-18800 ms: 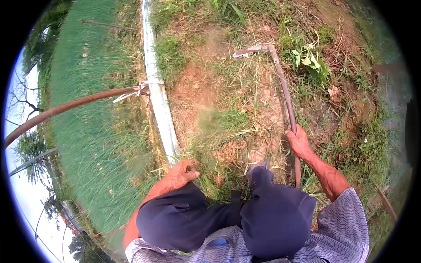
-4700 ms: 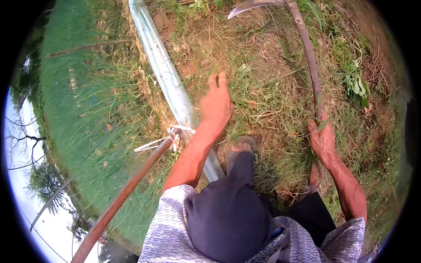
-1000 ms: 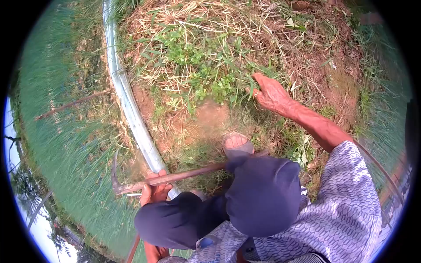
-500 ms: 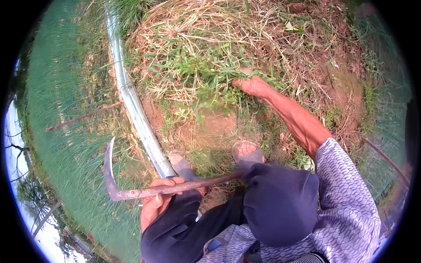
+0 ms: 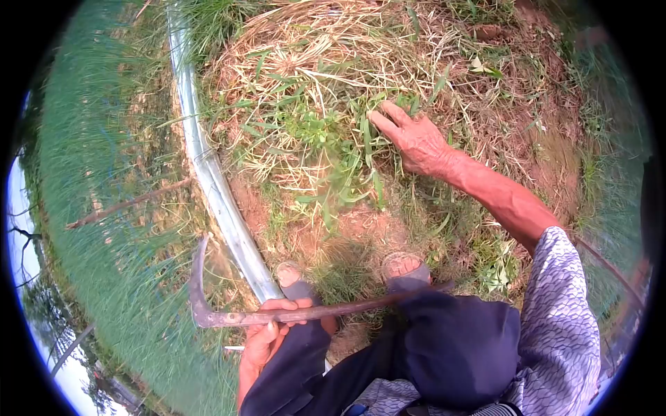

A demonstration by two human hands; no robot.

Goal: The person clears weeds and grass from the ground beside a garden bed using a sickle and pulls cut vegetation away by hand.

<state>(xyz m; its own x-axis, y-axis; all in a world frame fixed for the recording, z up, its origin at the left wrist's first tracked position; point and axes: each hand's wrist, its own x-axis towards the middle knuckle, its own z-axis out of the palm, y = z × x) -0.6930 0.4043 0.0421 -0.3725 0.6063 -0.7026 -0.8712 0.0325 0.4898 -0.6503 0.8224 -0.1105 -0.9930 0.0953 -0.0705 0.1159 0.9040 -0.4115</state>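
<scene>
A sickle (image 5: 361,304) with a curved metal blade and a long wooden handle lies across my thighs. My left hand (image 5: 266,336) is closed around its handle, close to the blade end. A thin white stick (image 5: 234,348) juts out beside that hand. My right hand (image 5: 423,144) is stretched over a pile of pulled green weeds (image 5: 319,132), its fingers apart and their tips right at the leaves. Dry straw-like grass (image 5: 312,52) lies mixed in and behind the weeds.
A shiny silvery hose (image 5: 208,159) runs along the left side, beside rows of tall thin green plants (image 5: 83,166). My feet (image 5: 404,267) rest on reddish soil. A brown stick (image 5: 132,202) crosses the plants, and more greenery (image 5: 617,201) stands at the right.
My right hand has let go of the weeds and spread its fingers, drawing slightly right. The sickle and my left hand have shifted a little right and down in view.
</scene>
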